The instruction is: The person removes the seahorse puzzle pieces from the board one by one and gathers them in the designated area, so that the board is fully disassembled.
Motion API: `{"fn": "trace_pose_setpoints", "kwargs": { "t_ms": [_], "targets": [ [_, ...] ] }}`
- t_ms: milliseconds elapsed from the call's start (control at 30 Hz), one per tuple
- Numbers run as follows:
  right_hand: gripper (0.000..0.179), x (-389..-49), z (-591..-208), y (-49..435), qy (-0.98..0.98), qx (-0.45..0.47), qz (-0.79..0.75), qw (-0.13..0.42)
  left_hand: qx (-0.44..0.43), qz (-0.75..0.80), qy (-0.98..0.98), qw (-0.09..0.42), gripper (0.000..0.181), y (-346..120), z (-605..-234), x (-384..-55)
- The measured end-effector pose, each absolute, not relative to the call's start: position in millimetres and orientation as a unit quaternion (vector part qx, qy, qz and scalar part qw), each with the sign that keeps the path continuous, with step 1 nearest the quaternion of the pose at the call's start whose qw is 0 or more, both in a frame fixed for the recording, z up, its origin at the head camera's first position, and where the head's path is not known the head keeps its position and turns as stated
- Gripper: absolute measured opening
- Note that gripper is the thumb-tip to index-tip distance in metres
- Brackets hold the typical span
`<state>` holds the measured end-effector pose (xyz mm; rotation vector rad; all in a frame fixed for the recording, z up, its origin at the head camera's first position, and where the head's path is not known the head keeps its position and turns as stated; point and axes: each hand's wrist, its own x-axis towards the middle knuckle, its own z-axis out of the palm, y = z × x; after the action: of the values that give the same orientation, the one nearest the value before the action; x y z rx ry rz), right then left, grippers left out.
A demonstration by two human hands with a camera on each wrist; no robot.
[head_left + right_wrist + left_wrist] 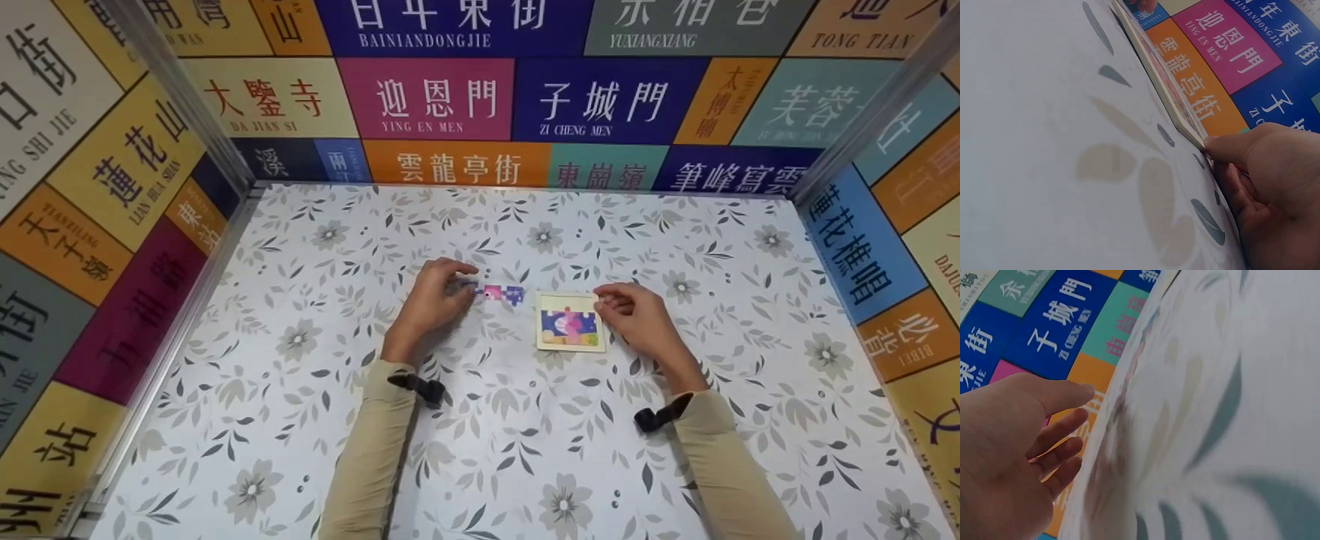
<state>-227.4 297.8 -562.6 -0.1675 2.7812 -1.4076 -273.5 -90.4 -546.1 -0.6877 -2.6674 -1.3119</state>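
Note:
A small square jigsaw puzzle board (570, 346) with a cream frame lies flat on the table. Pieces (568, 324) showing a pink and purple picture fill its lower part; bare cream backing shows along the top. My right hand (641, 319) holds the board by its right side near the upper corner, and the thumb meets the board's edge (1176, 115) in the right wrist view. Left of the board lie loose puzzle pieces (493, 292) in a row, pink and blue-purple. Beside their left end is my left hand (436, 298), its fingers loosely bent and apart, holding nothing visible.
The table (480, 450) has a white cover printed with grey leaves and flowers. Walls with coloured Chinese street-name panels (439, 97) enclose its back and both sides. Dark wrist straps with small devices (429, 391) sit on both sleeves.

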Motion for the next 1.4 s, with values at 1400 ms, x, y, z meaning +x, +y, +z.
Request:
{"fn": "trace_pose_setpoints", "kwargs": {
  "t_ms": [1400],
  "targets": [
    [0.032,-229,-562,298,0.887,-0.065,-0.457,-0.002,-0.374,-0.408,-0.832,-0.035,0.035,57,-574,-257]
  ]
}}
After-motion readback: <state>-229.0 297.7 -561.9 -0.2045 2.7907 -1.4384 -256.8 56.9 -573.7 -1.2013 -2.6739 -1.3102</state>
